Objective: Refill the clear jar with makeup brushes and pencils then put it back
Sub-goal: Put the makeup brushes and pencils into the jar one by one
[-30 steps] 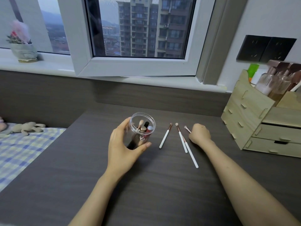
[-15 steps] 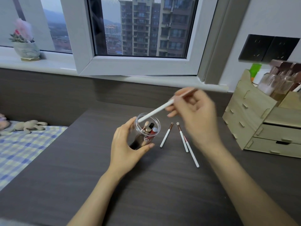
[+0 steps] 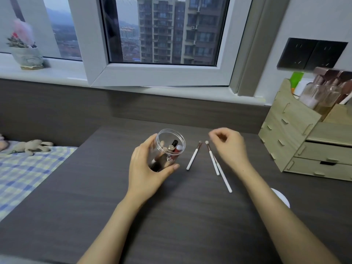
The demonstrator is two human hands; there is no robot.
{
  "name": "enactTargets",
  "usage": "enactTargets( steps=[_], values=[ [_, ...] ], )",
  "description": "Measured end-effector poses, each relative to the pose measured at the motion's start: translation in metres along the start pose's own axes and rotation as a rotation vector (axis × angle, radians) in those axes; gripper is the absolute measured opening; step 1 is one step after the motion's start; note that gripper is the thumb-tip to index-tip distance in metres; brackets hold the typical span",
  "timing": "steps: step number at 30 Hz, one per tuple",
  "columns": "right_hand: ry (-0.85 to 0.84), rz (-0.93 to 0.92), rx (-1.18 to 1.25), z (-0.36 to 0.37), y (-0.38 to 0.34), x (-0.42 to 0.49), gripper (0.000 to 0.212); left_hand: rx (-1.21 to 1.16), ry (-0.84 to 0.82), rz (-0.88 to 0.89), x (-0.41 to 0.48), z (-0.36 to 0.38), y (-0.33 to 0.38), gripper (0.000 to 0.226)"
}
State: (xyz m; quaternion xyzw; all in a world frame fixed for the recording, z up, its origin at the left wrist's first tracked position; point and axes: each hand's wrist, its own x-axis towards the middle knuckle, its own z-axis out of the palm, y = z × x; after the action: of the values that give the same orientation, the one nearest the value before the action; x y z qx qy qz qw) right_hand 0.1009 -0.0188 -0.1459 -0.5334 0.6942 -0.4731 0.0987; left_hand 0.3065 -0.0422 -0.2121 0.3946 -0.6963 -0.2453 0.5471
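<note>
Count: 1 clear jar, 3 white-handled brushes loose on the bench (first, second, third), 1 wooden organizer, 1 plant pot, 2 hands (left hand, right hand).

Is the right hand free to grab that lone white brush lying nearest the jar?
Probably yes. The right hand hangs empty just above the brushes, and the lone white brush lies bare on the desk, apart from the clear jar that the left hand grips.
</note>
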Motion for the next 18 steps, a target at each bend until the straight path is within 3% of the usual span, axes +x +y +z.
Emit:
enactTargets(
  steps=[2,4,8,11,14,16,18],
  values=[
    [-0.112,0.195,-0.368,0.0,0.028,0.009,0.021,0.001,0.002,0.007,0.001,0.001,-0.001,0.08],
    [-0.25,0.296,-0.543,0.002,0.047,0.007,0.025,0.008,-0.001,0.018,0.001,0.001,-0.002,0.081],
    [-0.26,0.324,-0.51,0.008,0.06,0.006,0.025,0.008,0.001,0.023,0.0,0.001,-0.003,0.082],
    [-0.275,0.327,-0.578,0.012,0.066,0.012,0.008,0.008,0.0,0.021,0.0,0.001,-0.003,0.084],
    [-0.287,0.372,-0.645,0.007,0.078,0.018,0.024,0.003,0.002,0.029,0.001,-0.001,-0.002,0.083],
    [-0.175,0.344,-0.512,-0.003,0.076,0.02,0.014,0.001,0.003,0.03,0.001,-0.001,0.0,0.082],
    [0.023,0.27,-0.135,-0.016,0.058,0.018,0.01,0.002,0.0,0.027,0.001,-0.001,0.0,0.082]
  ],
)
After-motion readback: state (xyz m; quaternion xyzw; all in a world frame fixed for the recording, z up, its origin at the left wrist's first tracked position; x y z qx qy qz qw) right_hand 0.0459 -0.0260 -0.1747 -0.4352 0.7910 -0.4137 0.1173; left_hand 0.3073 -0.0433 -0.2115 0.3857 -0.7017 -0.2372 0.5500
